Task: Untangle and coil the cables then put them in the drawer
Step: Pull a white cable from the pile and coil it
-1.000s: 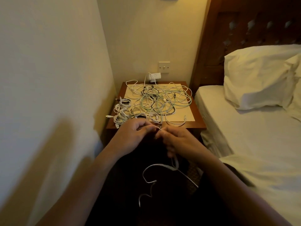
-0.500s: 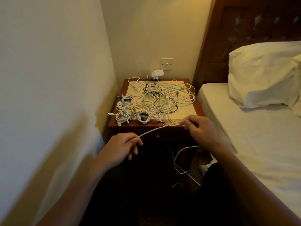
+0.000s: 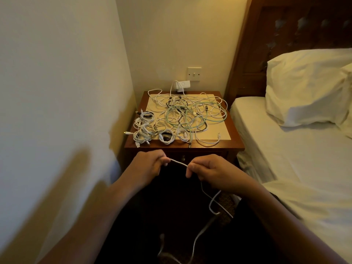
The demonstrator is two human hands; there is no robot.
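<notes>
A white cable (image 3: 178,163) stretches between both hands just in front of the wooden nightstand (image 3: 236,144). My left hand (image 3: 147,165) pinches one end. My right hand (image 3: 210,172) pinches it a short way along, and the rest hangs down below that hand toward the dark floor. On the nightstand lies a tangle of white, pale green and black cables (image 3: 192,115). Several small coiled white cables (image 3: 150,130) sit at its front left. The drawer knob (image 3: 183,158) shows between my hands; the drawer is closed.
A cream wall runs along the left. A bed (image 3: 285,149) with a white pillow (image 3: 308,86) stands right of the nightstand, under a dark wooden headboard. A wall switch (image 3: 194,73) and a white plugged-in charger (image 3: 182,85) are behind the nightstand.
My hands came closer together in front of the drawer, so the cable span between them is shorter. My right hand dropped from the nightstand's front edge.
</notes>
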